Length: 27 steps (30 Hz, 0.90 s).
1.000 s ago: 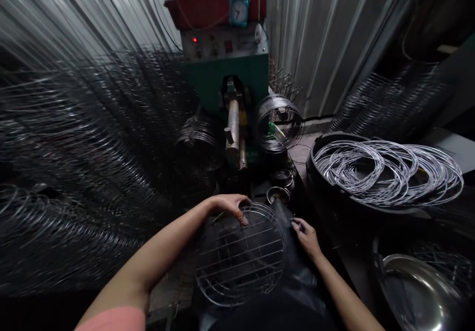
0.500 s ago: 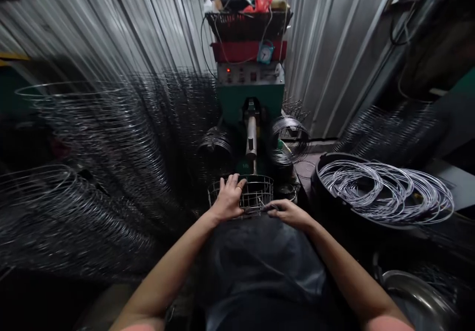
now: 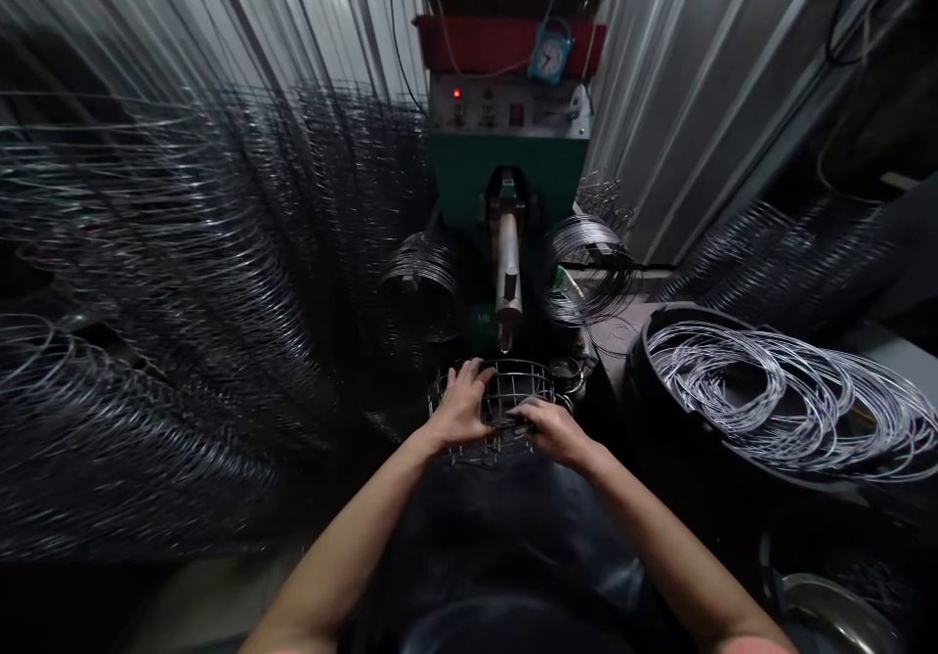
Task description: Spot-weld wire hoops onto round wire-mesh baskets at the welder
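A round wire basket (image 3: 513, 385) sits under the metal arm (image 3: 507, 273) of a green machine (image 3: 507, 170). My left hand (image 3: 460, 405) lies over the basket's left rim, fingers curled onto the wires. My right hand (image 3: 555, 429) grips the basket's near right side, fingers pressed on the wire. Both hands hold the basket in front of my lap, just below the arm's tip.
Large stacks of wire rings (image 3: 168, 273) fill the left side. A dark tub (image 3: 660, 410) at right holds loose wire hoops (image 3: 791, 385). More coils (image 3: 590, 258) hang beside the machine. A steel bowl (image 3: 835, 615) sits at lower right. Corrugated metal walls (image 3: 681, 77) stand behind.
The basket was lying flat on my lap a second ago. Both hands have carried it forward and set it under the machine's arm; my right hand now grips it.
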Tool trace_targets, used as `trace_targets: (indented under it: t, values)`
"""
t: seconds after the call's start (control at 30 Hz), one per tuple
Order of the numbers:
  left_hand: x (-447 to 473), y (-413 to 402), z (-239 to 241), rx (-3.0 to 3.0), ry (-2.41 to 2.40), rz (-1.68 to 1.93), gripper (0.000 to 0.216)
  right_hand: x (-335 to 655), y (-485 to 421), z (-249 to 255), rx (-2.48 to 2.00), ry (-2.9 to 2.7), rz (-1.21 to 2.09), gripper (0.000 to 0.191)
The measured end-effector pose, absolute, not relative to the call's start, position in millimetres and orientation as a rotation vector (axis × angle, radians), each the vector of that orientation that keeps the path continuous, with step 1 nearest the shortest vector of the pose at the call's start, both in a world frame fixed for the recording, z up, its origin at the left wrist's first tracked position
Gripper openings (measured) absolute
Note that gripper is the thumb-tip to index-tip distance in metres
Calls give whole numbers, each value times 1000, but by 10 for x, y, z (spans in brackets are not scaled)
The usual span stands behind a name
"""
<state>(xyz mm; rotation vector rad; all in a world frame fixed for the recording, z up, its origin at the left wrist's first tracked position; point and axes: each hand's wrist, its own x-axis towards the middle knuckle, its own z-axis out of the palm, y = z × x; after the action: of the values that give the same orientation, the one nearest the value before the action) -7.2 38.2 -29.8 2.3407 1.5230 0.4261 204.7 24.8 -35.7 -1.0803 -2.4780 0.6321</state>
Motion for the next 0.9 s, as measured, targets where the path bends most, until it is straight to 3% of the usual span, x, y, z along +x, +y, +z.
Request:
trace_targets:
  t: [0.67,0.9]
  values:
    - [-222,803,-379,2257,1503,491,100,1857,680,-337,-1131,-2450,449,20]
    - [-175,832,-366,2261,1559,547,96,1844,710,-422,-1207,-2368,408,25]
